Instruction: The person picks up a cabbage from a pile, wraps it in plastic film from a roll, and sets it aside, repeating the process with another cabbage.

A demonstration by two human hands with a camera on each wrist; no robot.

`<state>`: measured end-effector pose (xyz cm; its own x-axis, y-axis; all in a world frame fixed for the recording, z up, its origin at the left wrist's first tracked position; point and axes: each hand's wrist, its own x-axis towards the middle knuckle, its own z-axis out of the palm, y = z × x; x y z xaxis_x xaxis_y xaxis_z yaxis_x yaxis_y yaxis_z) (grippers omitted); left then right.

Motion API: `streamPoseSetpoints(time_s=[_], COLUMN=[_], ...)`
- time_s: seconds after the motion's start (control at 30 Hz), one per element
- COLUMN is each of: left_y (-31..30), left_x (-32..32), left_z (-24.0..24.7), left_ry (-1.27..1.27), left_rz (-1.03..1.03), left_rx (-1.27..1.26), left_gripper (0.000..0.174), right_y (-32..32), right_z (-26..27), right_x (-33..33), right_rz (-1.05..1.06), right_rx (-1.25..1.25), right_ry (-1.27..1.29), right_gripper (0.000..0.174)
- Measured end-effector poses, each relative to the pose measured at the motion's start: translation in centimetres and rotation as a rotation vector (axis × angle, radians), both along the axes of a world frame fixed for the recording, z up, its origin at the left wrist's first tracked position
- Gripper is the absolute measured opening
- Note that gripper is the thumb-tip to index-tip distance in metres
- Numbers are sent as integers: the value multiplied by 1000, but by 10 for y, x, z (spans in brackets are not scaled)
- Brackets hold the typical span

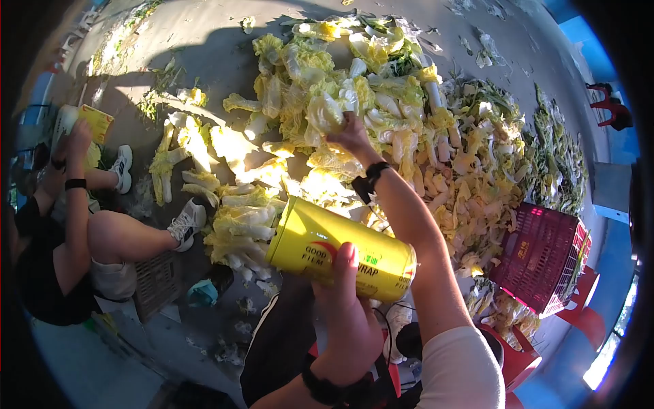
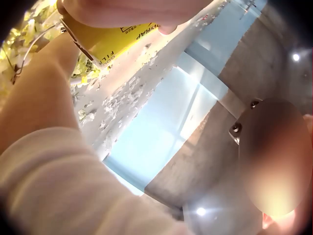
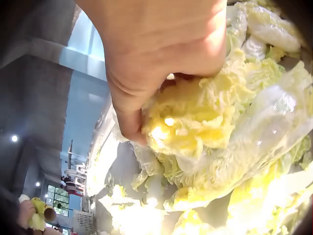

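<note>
In the head view my left hand (image 1: 347, 327) grips a yellow printed roll of film wrap (image 1: 320, 235), thumb lying across its front. The left wrist view shows the same roll (image 2: 110, 44) under the left hand (image 2: 132, 10). My right hand (image 1: 353, 134) reaches forward to the heap of napa cabbages (image 1: 293, 75). Up close, the right hand (image 3: 161, 49) grips the yellow leafy end of a napa cabbage (image 3: 195, 115), thumb on the near side and the other fingertips hidden behind the leaves. Beside it lies a cabbage in shiny clear film (image 3: 274, 112).
Loose trimmed leaves (image 1: 470, 184) spread to the right of the heap, near a dark red plastic crate (image 1: 538, 255). More cabbages (image 1: 238, 232) lie in rows at left. Another person (image 1: 68, 225) sits at far left, holding a yellow roll (image 1: 97, 123). A red stool (image 1: 518, 361) stands lower right.
</note>
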<state>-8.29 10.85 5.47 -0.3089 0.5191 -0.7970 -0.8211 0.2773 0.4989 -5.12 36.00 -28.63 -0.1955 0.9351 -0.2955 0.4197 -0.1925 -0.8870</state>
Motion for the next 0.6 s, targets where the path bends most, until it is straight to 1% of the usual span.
streamPoseSetpoints(time_s=[0.03,0.1,0.13,0.17,0.27,0.37,0.4,0.47,0.53,0.57,0.6], left_y=[-6,-10,-7,-3,-6,-4,-6,-11,-11,-10,-10], left_x=[-2,-4,-7,-9,-22,-22,-22,-21,-20,-20,-19], left_z=[2,-1,-1,-1,-5,-3,-4,-5,-4,-3,-3], left_ry=[72,111,55,-5,-87,-70,-50,-16,-28,-30,-42], left_rz=[-74,-38,25,85,96,112,64,-40,-30,-19,17], left_rx=[-24,26,20,13,-21,-28,-20,-4,0,0,9], left_gripper=[54,52,49,47,47,49,52,60,60,59,56], right_y=[11,13,13,14,3,9,9,-4,-12,-16,-20], right_z=[-29,-35,-37,-40,-20,-19,-9,-13,-15,-14,-13], right_x=[-10,-26,-36,-42,-54,-63,-65,-64,-60,-58,-55], right_rz=[36,40,45,-8,-141,-25,-7,-10,-49,-19,13], right_rx=[-26,-8,3,2,-56,-106,-157,-84,29,74,114], right_ry=[-141,-251,-303,-350,-482,-650,-667,-648,-583,-590,-597], right_gripper=[96,99,101,105,117,115,112,110,109,111,113])
